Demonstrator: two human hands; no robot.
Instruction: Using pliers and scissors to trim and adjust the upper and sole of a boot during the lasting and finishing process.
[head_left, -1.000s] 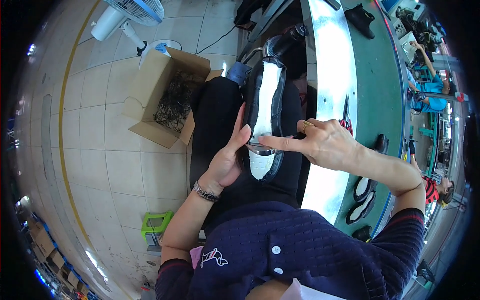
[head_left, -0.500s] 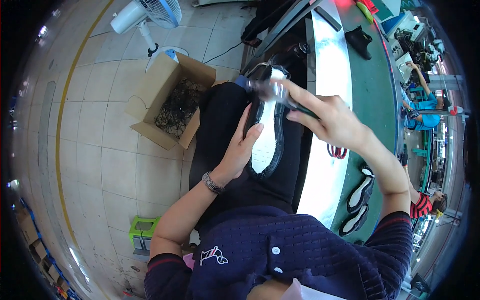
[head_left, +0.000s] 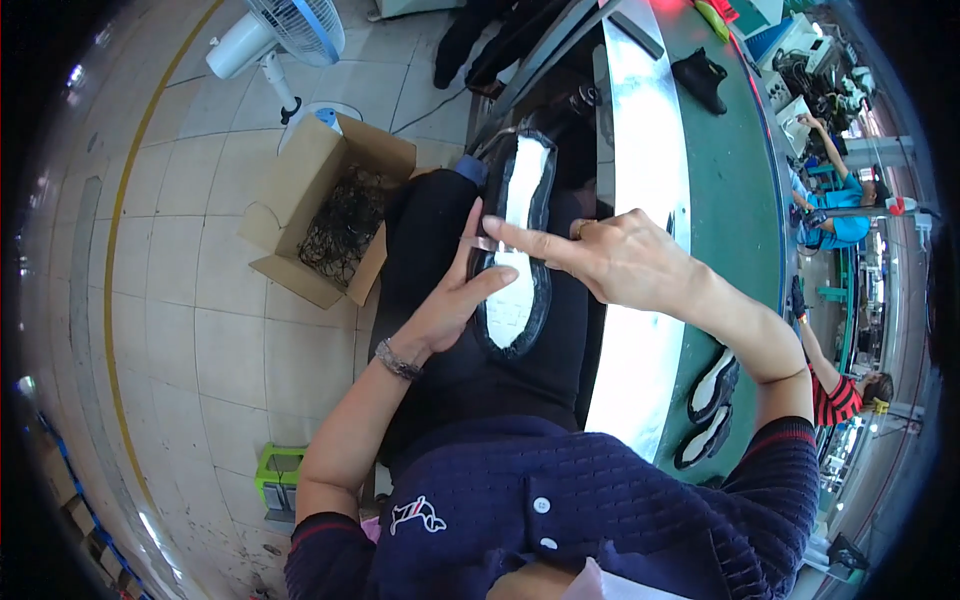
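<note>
black-and-white shoe sole (head_left: 515, 250), green conveyor belt (head_left: 735, 200), brown box (head_left: 320, 205)
</note>
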